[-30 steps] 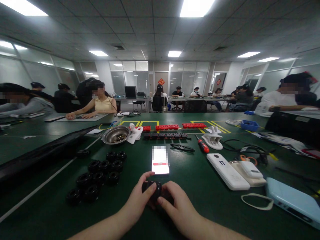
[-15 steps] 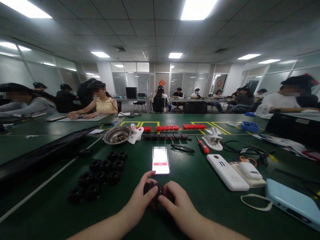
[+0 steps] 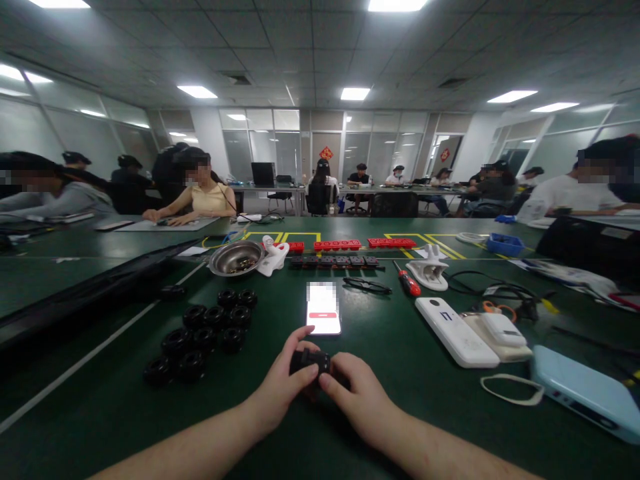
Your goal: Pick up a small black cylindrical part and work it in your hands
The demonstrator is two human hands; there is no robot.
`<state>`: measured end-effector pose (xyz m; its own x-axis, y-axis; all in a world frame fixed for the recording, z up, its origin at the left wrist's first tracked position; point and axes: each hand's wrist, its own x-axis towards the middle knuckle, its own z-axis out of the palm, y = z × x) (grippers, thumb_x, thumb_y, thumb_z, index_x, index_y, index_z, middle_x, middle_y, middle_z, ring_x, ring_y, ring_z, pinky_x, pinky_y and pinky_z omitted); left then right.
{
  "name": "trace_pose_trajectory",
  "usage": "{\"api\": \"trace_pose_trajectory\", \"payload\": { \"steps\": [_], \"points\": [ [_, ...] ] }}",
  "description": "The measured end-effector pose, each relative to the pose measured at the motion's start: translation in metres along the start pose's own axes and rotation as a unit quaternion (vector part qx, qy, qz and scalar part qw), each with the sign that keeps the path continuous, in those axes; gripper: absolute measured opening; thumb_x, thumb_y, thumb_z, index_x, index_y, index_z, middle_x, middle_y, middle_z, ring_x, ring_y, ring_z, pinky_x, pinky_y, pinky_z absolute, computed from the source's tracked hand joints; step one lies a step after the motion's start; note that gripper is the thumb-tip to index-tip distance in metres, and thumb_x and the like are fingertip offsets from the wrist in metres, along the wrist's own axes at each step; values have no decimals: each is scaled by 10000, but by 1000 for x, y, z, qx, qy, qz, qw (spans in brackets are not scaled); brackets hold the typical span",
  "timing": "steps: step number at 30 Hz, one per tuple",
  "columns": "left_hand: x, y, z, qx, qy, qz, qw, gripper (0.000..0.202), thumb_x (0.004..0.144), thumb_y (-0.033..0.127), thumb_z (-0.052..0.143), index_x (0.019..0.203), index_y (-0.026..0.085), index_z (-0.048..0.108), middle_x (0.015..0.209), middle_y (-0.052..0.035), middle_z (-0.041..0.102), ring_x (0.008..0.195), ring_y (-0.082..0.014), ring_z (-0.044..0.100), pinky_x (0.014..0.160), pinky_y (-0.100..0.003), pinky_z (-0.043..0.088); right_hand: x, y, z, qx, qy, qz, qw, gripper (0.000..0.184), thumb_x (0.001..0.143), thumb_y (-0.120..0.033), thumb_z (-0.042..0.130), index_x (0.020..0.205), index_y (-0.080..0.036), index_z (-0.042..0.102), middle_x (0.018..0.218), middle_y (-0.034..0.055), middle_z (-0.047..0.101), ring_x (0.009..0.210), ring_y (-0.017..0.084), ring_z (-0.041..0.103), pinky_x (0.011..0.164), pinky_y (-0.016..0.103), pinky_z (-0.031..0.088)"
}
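Observation:
Between my two hands is a black cylindrical part (image 3: 309,361) with a ridged collar, tipped on its side above the green table (image 3: 280,427). My left hand (image 3: 283,380) is closed round its left end, thumb along the near side. The fingers of my right hand (image 3: 353,387) close on its right end; what the fingertips press there is partly hidden. Just beyond my hands lies a phone (image 3: 324,325) with a lit screen. Several black ring-shaped parts (image 3: 204,339) stand in a group to the left of my hands.
A metal bowl (image 3: 220,262) with small brass-coloured pieces stands at the back left beside a white stand (image 3: 274,259). Red trays (image 3: 337,245), a black strip of parts (image 3: 345,263), glasses (image 3: 367,286) and a screwdriver (image 3: 410,283) lie ahead. Power banks (image 3: 453,337) and a light-blue case (image 3: 583,390) are right.
The black part has turned in my hands, so more of its long side shows. Both hands keep their hold. The whole view has shifted slightly upward.

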<state>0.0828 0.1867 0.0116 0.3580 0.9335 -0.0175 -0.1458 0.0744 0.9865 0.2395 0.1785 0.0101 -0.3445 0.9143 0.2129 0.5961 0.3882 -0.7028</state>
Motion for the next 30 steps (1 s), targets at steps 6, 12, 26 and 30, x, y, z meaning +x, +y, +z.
{"api": "trace_pose_trajectory", "payload": {
  "steps": [6, 12, 26, 30],
  "points": [
    [-1, 5, 3, 55, 54, -39, 996, 520, 708, 438, 525, 1137, 224, 323, 849, -20, 461, 752, -186, 533, 571, -274, 457, -3, -5, -3, 14, 19, 5, 1000, 234, 668, -304, 655, 819, -177, 529, 792, 11, 527, 706, 152, 473, 609, 254, 364],
    [-3, 7, 6, 46, 50, -24, 997, 547, 690, 394, 544, 1148, 241, 286, 864, -7, 437, 631, -141, 524, 494, -266, 452, -1, -2, -2, -5, 26, 20, 999, 211, 787, -373, 504, 721, -172, 496, 698, -1, 512, 635, 136, 448, 556, 242, 333],
    [-1, 6, 5, 47, 39, -27, 998, 504, 686, 321, 558, 1117, 229, 315, 895, -25, 450, 662, -153, 540, 522, -271, 454, -3, -2, -1, 47, 39, 1, 998, 247, 762, -409, 522, 839, -177, 486, 759, 6, 521, 681, 148, 471, 589, 249, 358],
    [1, 4, 3, 20, 52, -11, 998, 606, 642, 273, 590, 1157, 243, 273, 932, -22, 421, 678, -141, 525, 556, -276, 461, 0, 1, 0, 10, 28, -3, 1000, 331, 834, -442, 391, 668, -169, 480, 649, -9, 491, 628, 135, 443, 577, 246, 329]
  ]
}}
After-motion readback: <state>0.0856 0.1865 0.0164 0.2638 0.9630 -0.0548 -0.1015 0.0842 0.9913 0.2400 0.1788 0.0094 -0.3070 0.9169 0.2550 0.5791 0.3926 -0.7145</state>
